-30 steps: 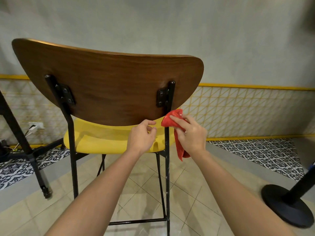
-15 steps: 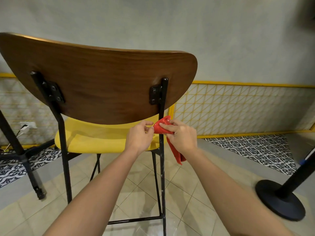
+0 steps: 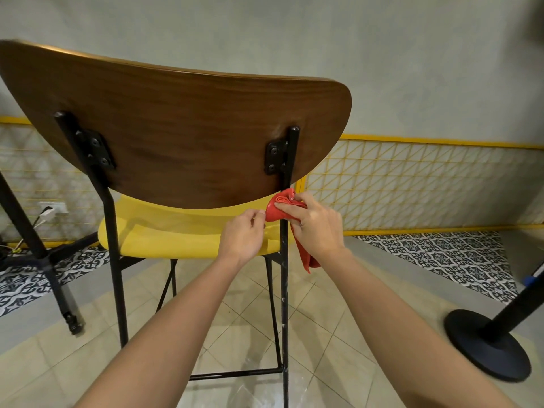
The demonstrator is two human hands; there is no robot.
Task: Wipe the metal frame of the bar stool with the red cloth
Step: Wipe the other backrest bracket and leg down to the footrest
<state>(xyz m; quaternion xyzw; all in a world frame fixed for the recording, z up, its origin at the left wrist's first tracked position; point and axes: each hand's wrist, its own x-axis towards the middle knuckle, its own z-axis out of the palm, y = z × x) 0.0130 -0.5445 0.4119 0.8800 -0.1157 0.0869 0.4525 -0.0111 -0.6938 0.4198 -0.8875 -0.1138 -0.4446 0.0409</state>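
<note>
The red cloth is bunched round the bar stool's black right rear upright, just under the wooden backrest, where it also sat half a second ago. A second ago the left hand was just clear of it; now its curled grip pinches the wad's left edge. The right hand has its grip clenched on the cloth, a tail hanging below the palm. The yellow seat lies behind the hands. A black stanchion base stands on the tiled floor at right, a table leg at left.
</note>
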